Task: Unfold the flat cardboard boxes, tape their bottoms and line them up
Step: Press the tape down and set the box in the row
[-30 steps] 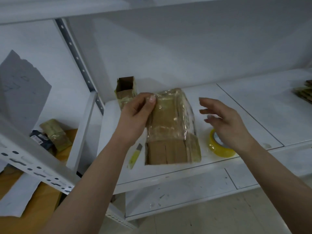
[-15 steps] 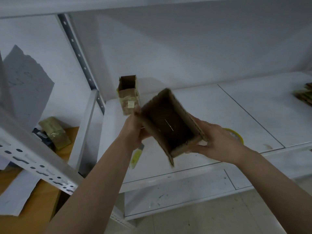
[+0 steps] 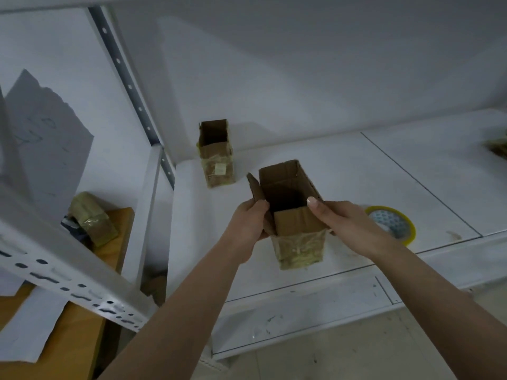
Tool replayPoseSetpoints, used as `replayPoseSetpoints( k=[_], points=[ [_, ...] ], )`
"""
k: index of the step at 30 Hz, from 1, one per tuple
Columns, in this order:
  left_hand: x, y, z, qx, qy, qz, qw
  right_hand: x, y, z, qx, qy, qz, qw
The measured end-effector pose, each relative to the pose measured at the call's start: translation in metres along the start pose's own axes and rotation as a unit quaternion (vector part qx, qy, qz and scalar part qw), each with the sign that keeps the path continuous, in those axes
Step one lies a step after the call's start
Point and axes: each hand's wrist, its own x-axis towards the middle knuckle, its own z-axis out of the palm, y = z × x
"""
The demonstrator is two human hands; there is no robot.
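I hold a small cardboard box (image 3: 297, 231) upright with its open top facing me and its taped lower part toward the front of the white shelf (image 3: 356, 165). My left hand (image 3: 248, 223) grips its left side by a top flap. My right hand (image 3: 345, 223) grips its right side, thumb on the rim. A second box (image 3: 217, 160) of the same kind stands upright and open at the back left of the shelf. A roll of yellow tape (image 3: 395, 223) lies on the shelf just right of my right hand.
A stack of flat cardboard (image 3: 498, 145) shows at the far right edge of the shelf. A perforated metal upright (image 3: 129, 83) frames the shelf's left side. Left of it, a wooden surface (image 3: 82, 325) bears a taped box (image 3: 93, 220) and papers.
The box was turned from taped bottom up to open top up and lowered toward the shelf. My right hand, free a second ago, now grips its right side.
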Motion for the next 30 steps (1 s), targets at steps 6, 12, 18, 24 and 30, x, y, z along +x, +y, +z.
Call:
replayPoseSetpoints(
  k=[6,12,18,24,30],
  points=[
    [0.011,0.006,-0.013,0.088,0.002,0.022,0.996,0.026,-0.007,0.014,-0.139,0.099,0.035,0.985],
    [0.042,0.024,-0.031,0.151,0.002,0.084,0.985,0.063,-0.011,0.018,-0.13,0.12,0.046,0.983],
    [0.096,0.037,-0.069,0.361,0.145,0.223,0.894,0.125,-0.003,0.013,-0.056,0.123,0.052,0.989],
    [0.14,0.057,-0.105,0.687,0.115,0.128,0.706,0.186,-0.008,0.014,-0.046,0.113,0.036,0.992],
    [0.156,0.068,-0.105,0.694,0.115,0.096,0.704,0.236,-0.015,0.024,-0.048,0.093,0.072,0.992]
  ],
)
